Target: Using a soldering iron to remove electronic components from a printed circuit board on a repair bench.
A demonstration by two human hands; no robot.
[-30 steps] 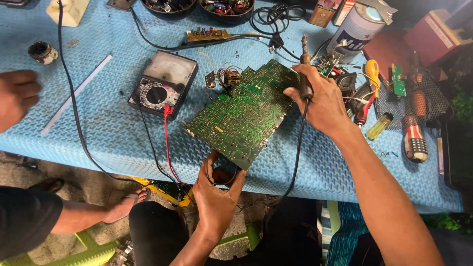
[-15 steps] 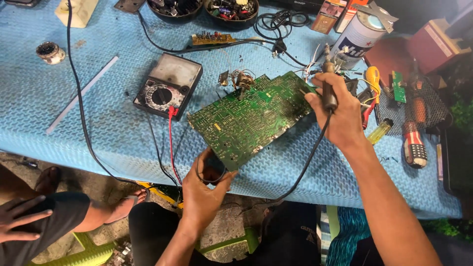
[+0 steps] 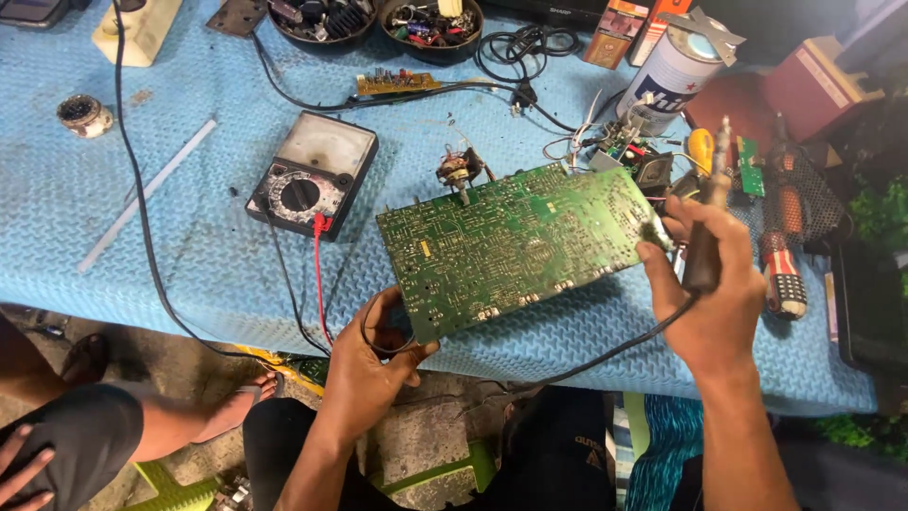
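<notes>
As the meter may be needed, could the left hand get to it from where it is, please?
Probably not at once: the left hand is gripping the circuit board corner. The meter lies uncovered on the table, only its leads between them.

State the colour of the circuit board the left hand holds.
Green, with pale solder tracks; circuit board, left hand, head view.

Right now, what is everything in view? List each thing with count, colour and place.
circuit board: 1, green, table centre, tilted up
soldering iron: 1, dark handle, in right hand
multimeter: 1, black, left of board, red and black leads
can: 1, white and blue, top right
bowls: 2, dark, top edge, full of parts
small board: 1, yellowish, top centre
table mat: 1, blue
other person's hand: 1, bottom left
left hand: holds board's lower corner
right hand: grips iron
</notes>
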